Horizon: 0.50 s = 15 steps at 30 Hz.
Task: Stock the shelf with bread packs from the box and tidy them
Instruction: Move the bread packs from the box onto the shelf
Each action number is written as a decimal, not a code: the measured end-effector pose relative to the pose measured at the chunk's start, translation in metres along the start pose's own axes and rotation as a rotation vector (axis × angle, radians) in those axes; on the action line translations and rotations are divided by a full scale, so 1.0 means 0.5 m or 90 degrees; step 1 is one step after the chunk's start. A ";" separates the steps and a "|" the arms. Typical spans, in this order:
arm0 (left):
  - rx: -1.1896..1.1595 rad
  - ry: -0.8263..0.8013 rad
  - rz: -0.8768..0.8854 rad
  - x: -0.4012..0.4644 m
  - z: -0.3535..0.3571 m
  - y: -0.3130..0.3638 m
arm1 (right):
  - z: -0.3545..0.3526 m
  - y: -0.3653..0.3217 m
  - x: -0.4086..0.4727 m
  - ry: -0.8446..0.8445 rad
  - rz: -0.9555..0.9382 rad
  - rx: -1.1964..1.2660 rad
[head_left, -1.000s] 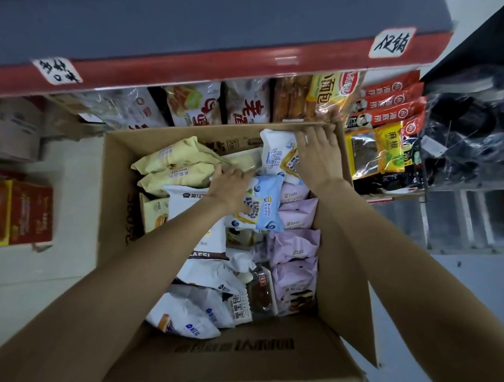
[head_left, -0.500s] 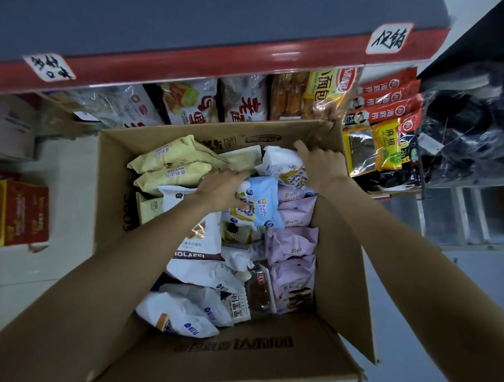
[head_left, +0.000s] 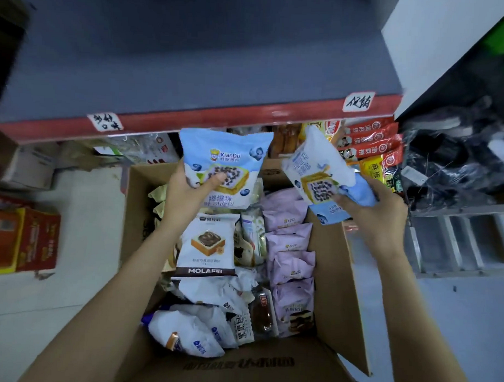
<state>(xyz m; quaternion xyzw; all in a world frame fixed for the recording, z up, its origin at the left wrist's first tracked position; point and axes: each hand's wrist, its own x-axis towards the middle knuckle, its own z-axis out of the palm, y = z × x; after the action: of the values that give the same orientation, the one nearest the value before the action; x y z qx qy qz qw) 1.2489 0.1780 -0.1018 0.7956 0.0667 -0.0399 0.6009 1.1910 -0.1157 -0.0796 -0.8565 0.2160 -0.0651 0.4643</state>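
Cardboard sits closest to you: the open box [head_left: 338,294], its near flap printed with dark lettering. Inside it, white packs [head_left: 188,331] lie at the near end, a row of lilac packs [head_left: 292,263] runs along the right wall, and a white MOLAFEI pack [head_left: 207,243] rests in the middle with yellow packs [head_left: 157,200] at the far left. Above the box, your left hand [head_left: 188,194] grips a light-blue XianDu bread pack [head_left: 223,164] upright, thumb across its front. Your right hand [head_left: 373,206] is clamped on a second blue-and-white bread pack [head_left: 317,176], tilted to the left; whether another pack lies behind it you cannot tell. Both held packs are clear of the box and well apart from each other. Beyond them, the lower shelf holds red sachets [head_left: 369,137] at the right. Farthest, the red-edged shelf [head_left: 219,115] carries two handwritten labels [head_left: 358,102].
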 end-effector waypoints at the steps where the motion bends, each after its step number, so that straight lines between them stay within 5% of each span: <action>1: -0.011 0.016 0.006 -0.007 -0.018 0.018 | -0.017 -0.022 -0.007 -0.003 -0.015 0.016; 15: -0.058 0.143 0.221 -0.122 -0.259 0.375 | -0.105 -0.412 -0.080 -0.095 -0.308 0.068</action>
<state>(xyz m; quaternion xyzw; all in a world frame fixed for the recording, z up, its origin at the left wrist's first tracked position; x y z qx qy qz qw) 1.2151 0.2483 0.1208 0.7666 -0.0028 0.1561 0.6228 1.2025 -0.0408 0.1227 -0.8600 -0.0341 -0.1223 0.4942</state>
